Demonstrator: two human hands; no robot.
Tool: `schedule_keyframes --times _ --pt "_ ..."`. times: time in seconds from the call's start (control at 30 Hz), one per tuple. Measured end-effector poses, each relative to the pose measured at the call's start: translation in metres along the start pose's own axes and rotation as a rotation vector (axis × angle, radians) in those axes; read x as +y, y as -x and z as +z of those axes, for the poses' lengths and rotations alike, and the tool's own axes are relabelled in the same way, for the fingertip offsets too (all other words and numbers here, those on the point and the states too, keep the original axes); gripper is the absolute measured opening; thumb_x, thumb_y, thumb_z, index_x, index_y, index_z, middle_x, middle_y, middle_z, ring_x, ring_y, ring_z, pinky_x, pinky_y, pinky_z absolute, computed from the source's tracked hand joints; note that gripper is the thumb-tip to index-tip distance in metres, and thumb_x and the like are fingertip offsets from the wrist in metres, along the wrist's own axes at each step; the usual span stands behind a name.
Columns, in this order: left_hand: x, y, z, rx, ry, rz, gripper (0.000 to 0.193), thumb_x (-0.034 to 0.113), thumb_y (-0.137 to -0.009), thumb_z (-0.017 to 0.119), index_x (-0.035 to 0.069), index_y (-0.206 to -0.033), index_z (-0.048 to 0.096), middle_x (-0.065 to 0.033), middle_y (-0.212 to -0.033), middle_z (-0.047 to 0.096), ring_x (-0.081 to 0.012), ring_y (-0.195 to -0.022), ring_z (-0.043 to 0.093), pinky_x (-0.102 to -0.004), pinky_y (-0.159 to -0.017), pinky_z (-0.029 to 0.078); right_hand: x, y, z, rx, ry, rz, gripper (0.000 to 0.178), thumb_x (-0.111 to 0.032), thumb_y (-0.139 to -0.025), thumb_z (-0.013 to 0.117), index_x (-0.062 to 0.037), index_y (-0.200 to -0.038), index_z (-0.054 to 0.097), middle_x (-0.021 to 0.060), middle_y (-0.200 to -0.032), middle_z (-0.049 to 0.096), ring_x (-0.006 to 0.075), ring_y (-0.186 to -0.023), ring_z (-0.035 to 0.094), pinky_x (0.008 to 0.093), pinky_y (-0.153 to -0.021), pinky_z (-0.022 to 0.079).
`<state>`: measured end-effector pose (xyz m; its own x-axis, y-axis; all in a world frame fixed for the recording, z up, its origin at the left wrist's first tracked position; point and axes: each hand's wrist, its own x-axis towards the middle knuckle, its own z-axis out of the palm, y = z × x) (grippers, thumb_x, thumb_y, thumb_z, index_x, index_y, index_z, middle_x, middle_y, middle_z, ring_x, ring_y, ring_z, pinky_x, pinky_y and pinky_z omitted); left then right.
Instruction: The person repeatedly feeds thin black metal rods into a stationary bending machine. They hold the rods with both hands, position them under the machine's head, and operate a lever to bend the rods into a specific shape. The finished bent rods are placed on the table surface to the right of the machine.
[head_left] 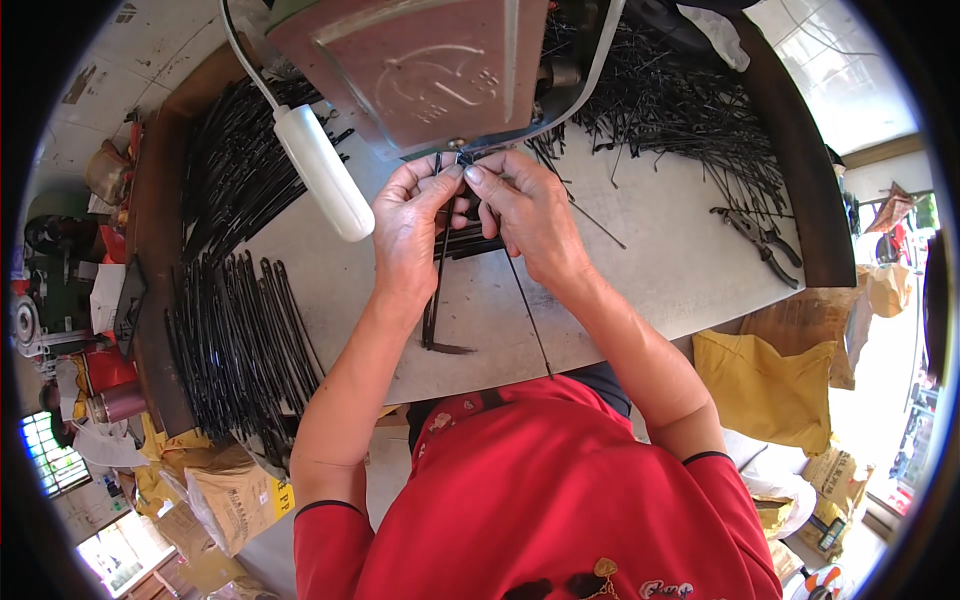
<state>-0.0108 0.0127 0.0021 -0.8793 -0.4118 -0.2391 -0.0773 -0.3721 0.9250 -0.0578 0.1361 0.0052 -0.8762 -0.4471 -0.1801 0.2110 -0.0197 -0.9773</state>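
My left hand point(412, 225) and my right hand point(528, 210) meet at the base of a reddish-brown press machine point(420, 65), fingertips pinched together on thin black metal rods point(437, 290). Below my left hand the rods hang down over the grey tabletop point(640, 270). From my right hand one thin rod point(528, 315) runs down toward my red shirt. A small black part sits between my fingertips right under the machine's edge.
A white cylindrical lever handle point(325, 172) sticks out left of my hands. Several black rods point(240, 340) lie in rows on the left, and a tangled heap point(680, 110) at the back right. Pliers point(760, 240) rest near the right edge. Yellow sacks point(765, 385) stand below.
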Motion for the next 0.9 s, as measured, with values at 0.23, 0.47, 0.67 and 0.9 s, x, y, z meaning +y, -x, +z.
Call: schedule_keyframes --times 0.23,0.47,0.67,0.9 --pt "0.002 0.000 -0.001 -0.012 0.006 -0.011 0.020 0.011 -0.087 0.066 0.001 -0.103 0.059 -0.0030 -0.078 0.063 -0.0079 -0.065 0.058 -0.0201 -0.058 0.048 -0.001 0.002 0.000 0.002 0.034 -0.009 0.019 -0.016 -0.094 0.054 0.0022 -0.091 0.060 0.0030 -0.059 0.056 0.0057 -0.043 0.044 0.0215 -0.035 0.033" --pt "0.001 0.001 -0.002 -0.015 -0.003 -0.007 0.022 0.012 -0.087 0.067 0.002 -0.105 0.061 -0.0033 -0.082 0.063 -0.0081 -0.068 0.057 -0.0202 -0.058 0.047 0.003 0.000 -0.001 0.002 -0.015 -0.030 0.018 -0.015 -0.093 0.056 0.0024 -0.093 0.061 0.0025 -0.062 0.057 0.0049 -0.046 0.047 0.0206 -0.035 0.034" --pt "0.003 0.003 0.000 -0.014 -0.021 0.011 0.021 0.011 -0.086 0.067 0.002 -0.104 0.061 -0.0032 -0.081 0.063 -0.0083 -0.067 0.057 -0.0203 -0.058 0.047 0.003 -0.002 -0.002 -0.007 -0.069 -0.046 0.017 -0.014 -0.093 0.057 0.0023 -0.094 0.062 0.0024 -0.065 0.058 0.0047 -0.048 0.048 0.0202 -0.035 0.034" --pt "0.009 -0.001 -0.001 0.007 -0.033 -0.071 0.018 0.008 -0.086 0.066 0.001 -0.102 0.062 -0.0041 -0.081 0.063 -0.0101 -0.066 0.059 -0.0203 -0.056 0.046 0.000 -0.009 -0.010 -0.086 -0.109 0.037 0.019 -0.017 -0.092 0.058 0.0011 -0.094 0.063 0.0026 -0.066 0.058 0.0059 -0.048 0.050 0.0208 -0.035 0.034"
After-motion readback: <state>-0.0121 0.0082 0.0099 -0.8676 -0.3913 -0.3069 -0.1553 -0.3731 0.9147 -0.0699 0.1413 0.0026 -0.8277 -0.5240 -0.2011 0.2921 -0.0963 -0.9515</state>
